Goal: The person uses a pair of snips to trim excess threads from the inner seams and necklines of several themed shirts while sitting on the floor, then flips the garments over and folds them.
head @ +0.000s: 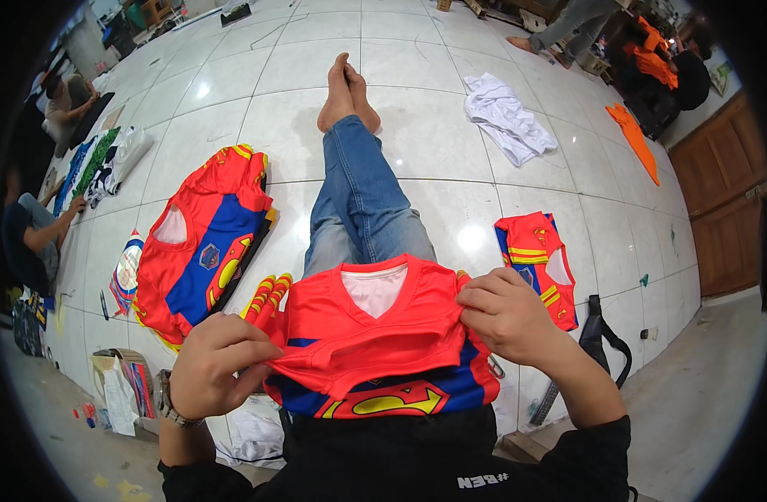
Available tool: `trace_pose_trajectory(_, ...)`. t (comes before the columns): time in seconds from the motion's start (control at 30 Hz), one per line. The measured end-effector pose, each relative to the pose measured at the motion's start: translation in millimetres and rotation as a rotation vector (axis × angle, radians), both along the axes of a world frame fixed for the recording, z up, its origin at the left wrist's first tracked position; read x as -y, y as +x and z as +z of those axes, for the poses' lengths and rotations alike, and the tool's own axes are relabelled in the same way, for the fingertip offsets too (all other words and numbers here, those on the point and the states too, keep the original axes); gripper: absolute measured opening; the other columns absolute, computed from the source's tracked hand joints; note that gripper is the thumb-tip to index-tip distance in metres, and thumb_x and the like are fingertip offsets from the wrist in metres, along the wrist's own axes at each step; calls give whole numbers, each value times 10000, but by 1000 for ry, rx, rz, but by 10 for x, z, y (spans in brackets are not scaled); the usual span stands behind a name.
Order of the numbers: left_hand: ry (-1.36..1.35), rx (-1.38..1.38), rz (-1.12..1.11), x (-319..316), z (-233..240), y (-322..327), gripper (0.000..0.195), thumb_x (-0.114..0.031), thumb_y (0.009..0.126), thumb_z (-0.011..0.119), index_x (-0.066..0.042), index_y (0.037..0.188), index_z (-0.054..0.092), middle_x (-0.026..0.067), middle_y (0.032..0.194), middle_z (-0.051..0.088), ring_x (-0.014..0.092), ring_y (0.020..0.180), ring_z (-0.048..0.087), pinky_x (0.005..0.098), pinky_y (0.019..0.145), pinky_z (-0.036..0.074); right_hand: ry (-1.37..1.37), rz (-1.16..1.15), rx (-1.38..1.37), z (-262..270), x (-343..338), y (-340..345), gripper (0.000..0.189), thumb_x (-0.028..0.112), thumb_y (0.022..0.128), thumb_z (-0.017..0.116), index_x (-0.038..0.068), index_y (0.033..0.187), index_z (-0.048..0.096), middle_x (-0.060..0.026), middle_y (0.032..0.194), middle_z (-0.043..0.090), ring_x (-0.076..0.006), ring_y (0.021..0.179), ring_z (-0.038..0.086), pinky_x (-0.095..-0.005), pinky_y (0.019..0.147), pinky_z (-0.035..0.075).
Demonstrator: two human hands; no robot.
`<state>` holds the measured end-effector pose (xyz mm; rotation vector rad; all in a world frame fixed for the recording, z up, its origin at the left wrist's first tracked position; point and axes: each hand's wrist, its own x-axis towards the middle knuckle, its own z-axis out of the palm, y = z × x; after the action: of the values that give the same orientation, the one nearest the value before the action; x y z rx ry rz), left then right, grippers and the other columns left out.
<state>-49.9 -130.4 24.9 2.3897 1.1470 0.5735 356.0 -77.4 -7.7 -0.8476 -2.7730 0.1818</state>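
Observation:
Across my lap lies a red and blue V-neck jersey (396,401) with a yellow emblem on its front. Another layer of red fabric with a neck opening (383,345) is raised over it, stretched sideways between my hands. My left hand (223,361), wearing a metal watch (170,398), pinches the left end of this red cloth. At the opposite shoulder, my right hand (505,314) grips the red fabric between thumb and fingers. Striped red and yellow cuffs (270,298) stick out beside my left hand. A pile of similar jerseys (201,245) sits on the floor to the left.
A folded jersey (537,270) lies at right, near a black strapped bag (600,342). White cloth (505,119) is spread farther out on the tiled floor (421,144). A basket (129,383) stands at lower left. Other people (38,226) sit along the left side; orange garments (634,141) lie at right.

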Motion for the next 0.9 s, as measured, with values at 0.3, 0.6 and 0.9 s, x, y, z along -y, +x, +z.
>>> trace_pose_trajectory(0.3, -67, -63, 36, -59, -12, -62, 234, -43, 718, 776, -73, 941, 712, 66, 875, 674, 286, 797, 667, 396, 704, 513, -966, 6, -316, 220, -173, 190, 152, 1, 767, 778, 34, 909, 734, -92, 981, 713, -280, 927, 701, -370, 797, 553)
trace_pose_trajectory(0.6, -524, -22, -140, -118, -327, -16, 197, -171, 881, 728, -30, 1007, 673, 152, 920, 688, 372, 817, 681, 450, 740, 544, -915, -308, -164, 274, -252, 212, 98, 13, 812, 729, 15, 910, 731, -120, 950, 718, -311, 876, 705, -390, 771, 555)
trace_pose_trajectory(0.9, -370, -198, 85, -974, -1778, -90, 205, -187, 852, 753, -18, 962, 718, 164, 1060, 686, 348, 1001, 666, 424, 887, 538, -442, -477, -124, -999, -544, -26, 150, 19, 799, 738, 7, 948, 756, -128, 1086, 706, -343, 982, 695, -405, 883, 554)
